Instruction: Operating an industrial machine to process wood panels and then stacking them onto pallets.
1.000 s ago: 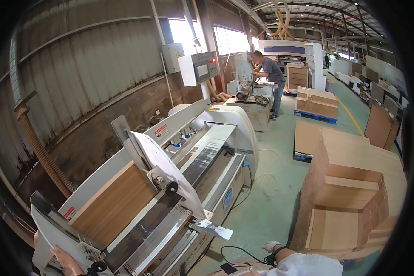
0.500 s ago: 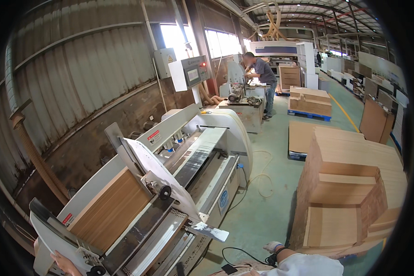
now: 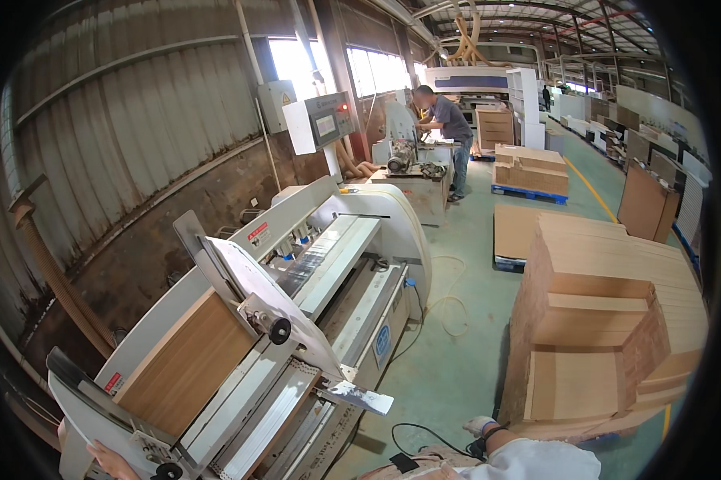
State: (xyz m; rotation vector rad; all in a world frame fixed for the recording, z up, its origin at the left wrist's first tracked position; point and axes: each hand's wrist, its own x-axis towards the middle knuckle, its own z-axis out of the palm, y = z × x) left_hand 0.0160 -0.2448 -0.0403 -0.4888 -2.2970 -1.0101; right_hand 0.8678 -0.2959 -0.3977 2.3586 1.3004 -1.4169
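My left hand [image 3: 111, 461] is at the lower left, its fingers laid against the white end plate [image 3: 79, 412] of a long woodworking machine [image 3: 340, 360]. Only part of that hand shows. Beside it are a black round knob [image 3: 168, 471] and wood-toned boards [image 3: 188, 360] standing on edge between two white plates. My right hand [image 3: 479, 426], in a pale glove with a dark band at the wrist, hangs over the floor near a black cable [image 3: 412, 428]. Its fingers look loosely extended, with nothing visible in them. Pale metal bars run along the machine in front of the boards.
A large stack of tan panels [image 3: 584, 296] stands to the right, with a lower stack [image 3: 528, 222] behind it. A control box [image 3: 327, 124] rises over the machine's far end. Beyond, a person [image 3: 448, 128] works at another machine. A hose [image 3: 456, 304] lies on the green floor.
The view has shifted slightly. Pale surfaces now show along the bars before the boards, where a dark face showed earlier. My left hand keeps its place on the plate; my right hand stays low.
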